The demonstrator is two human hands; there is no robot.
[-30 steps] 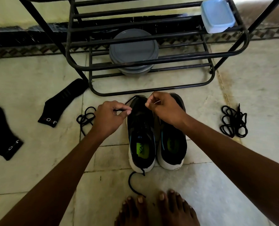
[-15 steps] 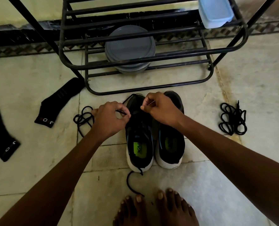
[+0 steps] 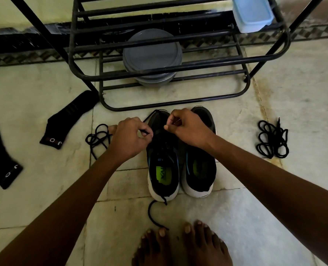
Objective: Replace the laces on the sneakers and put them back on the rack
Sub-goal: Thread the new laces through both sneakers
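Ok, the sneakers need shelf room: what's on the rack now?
A round grey lidded container sits low in the rack, a pale blue box on a higher shelf. Lids hide their contents; the rack's top is out of frame.

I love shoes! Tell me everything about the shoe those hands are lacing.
The left sneaker is black fabric with white sole, blue trim and a green insole patch. It stands on the floor beside its twin, toe toward the rack. The left hand and right hand pinch its lace near the toe; one end trails behind the heel.
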